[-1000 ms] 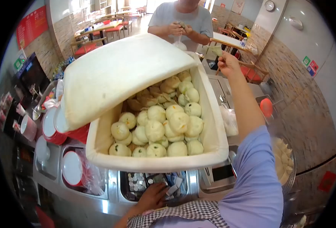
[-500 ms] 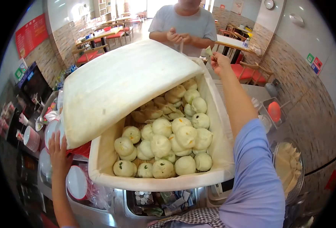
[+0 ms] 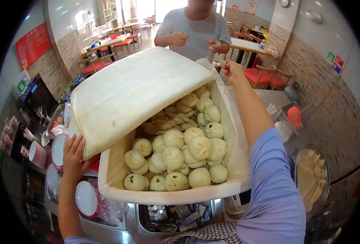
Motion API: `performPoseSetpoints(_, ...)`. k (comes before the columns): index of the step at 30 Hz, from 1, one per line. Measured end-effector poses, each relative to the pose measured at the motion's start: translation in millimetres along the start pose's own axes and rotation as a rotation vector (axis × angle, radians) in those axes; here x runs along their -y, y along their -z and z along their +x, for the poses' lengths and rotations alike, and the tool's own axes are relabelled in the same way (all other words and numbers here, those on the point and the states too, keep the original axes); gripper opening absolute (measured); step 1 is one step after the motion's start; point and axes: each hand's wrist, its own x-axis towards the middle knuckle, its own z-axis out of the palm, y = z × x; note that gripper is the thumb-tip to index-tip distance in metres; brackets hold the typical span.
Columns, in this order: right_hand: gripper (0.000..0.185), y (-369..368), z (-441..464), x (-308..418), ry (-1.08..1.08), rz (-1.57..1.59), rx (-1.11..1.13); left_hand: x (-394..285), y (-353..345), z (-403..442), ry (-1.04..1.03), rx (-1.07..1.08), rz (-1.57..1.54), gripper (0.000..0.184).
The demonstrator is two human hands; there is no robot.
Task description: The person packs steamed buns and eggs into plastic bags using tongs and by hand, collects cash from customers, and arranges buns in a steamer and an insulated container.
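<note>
Padded lid (image 3: pixel 137 91) lay askew on the cloth-lined box (image 3: pixel 171 197), covering its far left part and leaving the near right part uncovered. Lid was cream-white, fabric-faced, thick, roughly rectangular with rounded corners. Paler at the far end, yellower toward the near left corner, with a faint dark mark there. Surface smooth overall, edge soft and slightly puckered. It tilted, near left corner hanging past the box rim.

Box was off-white, soft-walled, full of buns (image 3: pixel 173 157): pale, round, heaped. Several showed green specks, a few orange spots. Folded, flatter pieces (image 3: pixel 163 123) lay in the shade under the lid edge. Slatted mat visible between the near buns.

Left hand (image 3: pixel 73 157) was at the lid's near left corner, fingers close together and up against the edge, thumb spread. Could not tell if they gripped it; underside hidden.

Right hand (image 3: pixel 233 70) was past the box's far right corner, fingers pinched on a small greenish slip (image 3: pixel 221 59). Person in a grey shirt (image 3: pixel 194 28) stood opposite, one hand near the slip.

Steel bench (image 3: pixel 125 236) showed below the box; inset tray there held coins (image 3: pixel 157 212) and notes (image 3: pixel 194 219).
</note>
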Motion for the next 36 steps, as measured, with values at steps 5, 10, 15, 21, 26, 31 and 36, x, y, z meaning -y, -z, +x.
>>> performPoseSetpoints(5,0.014,1,2,3,0.004,0.043,0.029,-9,2,6,-0.011,-0.126,-0.016,0.059)
performPoseSetpoints(10,0.014,-4,1,2,0.091,0.059,0.008,-54,35,41,-0.237,-0.323,-0.077,0.043)
performPoseSetpoints(15,0.013,-4,6,-2,0.002,0.075,0.033,-128,57,62,-0.393,-0.387,-0.098,0.032)
performPoseSetpoints(21,0.015,-6,9,-6,0.035,0.159,0.084,-221,69,85,-0.467,-0.429,-0.317,0.009)
performPoseSetpoints(26,0.017,27,16,13,-0.015,0.116,0.215,-286,71,93,-0.476,-0.469,-0.378,0.006)
performPoseSetpoints(31,0.031,135,-36,85,0.146,-0.300,0.369,-326,66,95,-0.457,-0.245,-0.558,0.019)
performPoseSetpoints(36,0.041,260,-79,83,0.003,-0.851,0.316,-341,92,125,-0.455,-0.055,-0.786,0.024)
